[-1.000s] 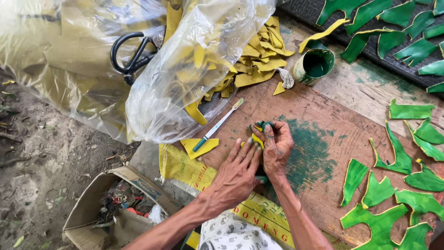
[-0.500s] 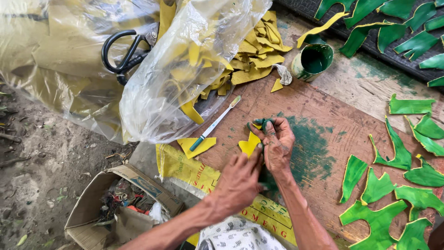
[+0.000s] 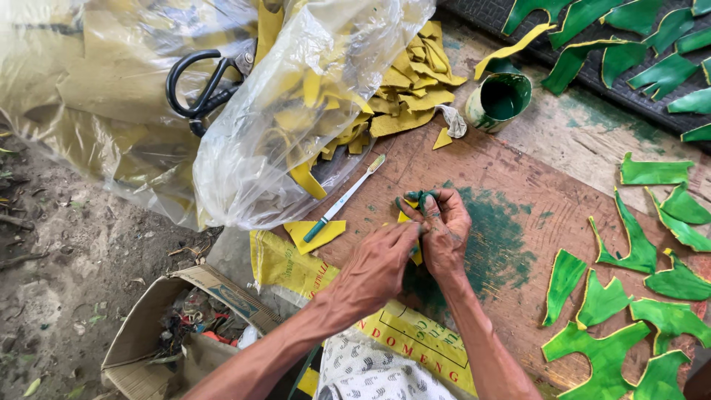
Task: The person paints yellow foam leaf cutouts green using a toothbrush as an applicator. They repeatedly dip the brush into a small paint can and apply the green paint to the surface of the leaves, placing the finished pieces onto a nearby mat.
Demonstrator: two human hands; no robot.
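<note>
Our left hand [image 3: 381,259] presses a yellow piece [image 3: 406,219] flat on the tabletop [image 3: 518,192], fingers together; our right hand [image 3: 443,230] is closed on a green rag [image 3: 422,198] above it, near the toothbrush [image 3: 342,200].

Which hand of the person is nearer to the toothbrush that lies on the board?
The left. The left hand lies just right of and below the toothbrush, not touching it. The right hand is farther right, over the green stain.
</note>
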